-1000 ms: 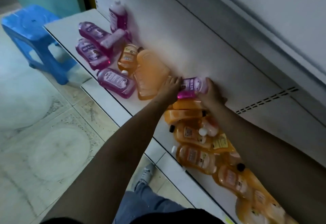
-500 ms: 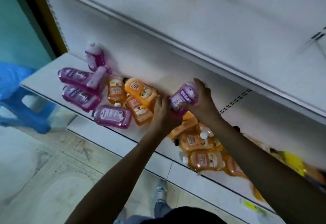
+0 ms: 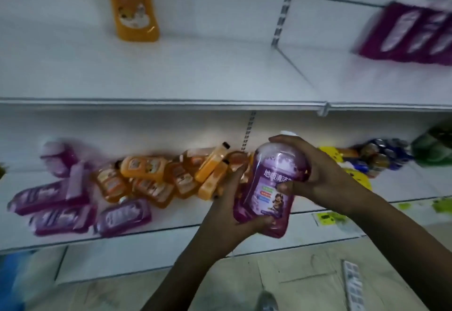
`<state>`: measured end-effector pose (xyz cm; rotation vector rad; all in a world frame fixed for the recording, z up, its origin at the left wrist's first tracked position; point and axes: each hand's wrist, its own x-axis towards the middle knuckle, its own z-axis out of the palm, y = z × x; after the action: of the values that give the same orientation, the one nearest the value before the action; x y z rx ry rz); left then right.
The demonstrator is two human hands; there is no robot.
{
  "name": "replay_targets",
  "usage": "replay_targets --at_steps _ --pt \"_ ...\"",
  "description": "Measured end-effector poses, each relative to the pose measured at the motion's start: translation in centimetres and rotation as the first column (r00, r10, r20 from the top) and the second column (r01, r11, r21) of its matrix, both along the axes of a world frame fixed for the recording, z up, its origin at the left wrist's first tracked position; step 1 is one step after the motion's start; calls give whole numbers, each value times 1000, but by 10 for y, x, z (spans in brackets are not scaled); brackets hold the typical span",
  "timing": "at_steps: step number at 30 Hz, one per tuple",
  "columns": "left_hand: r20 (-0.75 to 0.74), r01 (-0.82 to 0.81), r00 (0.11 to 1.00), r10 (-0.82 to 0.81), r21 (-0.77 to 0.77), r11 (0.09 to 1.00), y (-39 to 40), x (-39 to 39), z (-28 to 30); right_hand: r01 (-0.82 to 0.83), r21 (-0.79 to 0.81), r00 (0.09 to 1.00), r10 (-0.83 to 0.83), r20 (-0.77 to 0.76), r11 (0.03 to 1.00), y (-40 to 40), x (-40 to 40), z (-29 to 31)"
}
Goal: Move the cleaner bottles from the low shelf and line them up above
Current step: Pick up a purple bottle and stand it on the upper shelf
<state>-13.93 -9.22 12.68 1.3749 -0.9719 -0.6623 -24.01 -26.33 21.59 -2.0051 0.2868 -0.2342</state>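
purple bottle (image 3: 271, 183) held upright in front of the low shelf (image 3: 171, 220), left hand (image 3: 230, 210) cupping its base, right hand (image 3: 315, 176) gripping its shoulder, fingers curled around it.

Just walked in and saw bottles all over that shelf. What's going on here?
A person is restocking. Both hands hold one purple cleaner bottle upright in front of the shelving: the left hand under its base, the right hand round its upper part. Purple and orange bottles lie jumbled on the low shelf. On the shelf above, one orange bottle stands, with purple bottles further right.
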Motion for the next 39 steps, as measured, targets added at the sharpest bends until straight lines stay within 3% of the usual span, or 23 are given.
replay_targets --at_steps 3,6,11,17,23,26,30,34,39 --pt "-13 101 995 -102 -53 994 -34 -26 17 71 -110 997 -68 38 991 -12 -37 22" --pt "14 89 996 -88 -112 990 -74 -55 27 166 -229 984 -146 106 959 -32 -69 34" --pt "35 99 995 -93 -255 962 -151 -113 57 358 -290 919 -280 277 888 -81 -137 57" --pt "153 148 983 -99 -353 924 -252 -204 98 414 -445 899 -281 335 794 -161 -243 95" --pt "369 308 909 -195 -278 910 -339 -272 131 444 -536 891 -292 347 718 -237 -323 117" --pt "502 364 838 -213 -223 904 -373 -282 143 457 -581 885 -280 372 673 -272 -340 119" --pt "602 376 770 -211 -161 912 -413 -275 152 487 -540 857 -255 447 686 -315 -339 116" --pt "574 348 798 -185 -189 918 -456 -264 160 542 -502 815 -274 511 674 -354 -323 120" --pt "498 275 858 -122 -247 929 -515 -252 164 541 -538 833 -324 449 646 -405 -300 132"
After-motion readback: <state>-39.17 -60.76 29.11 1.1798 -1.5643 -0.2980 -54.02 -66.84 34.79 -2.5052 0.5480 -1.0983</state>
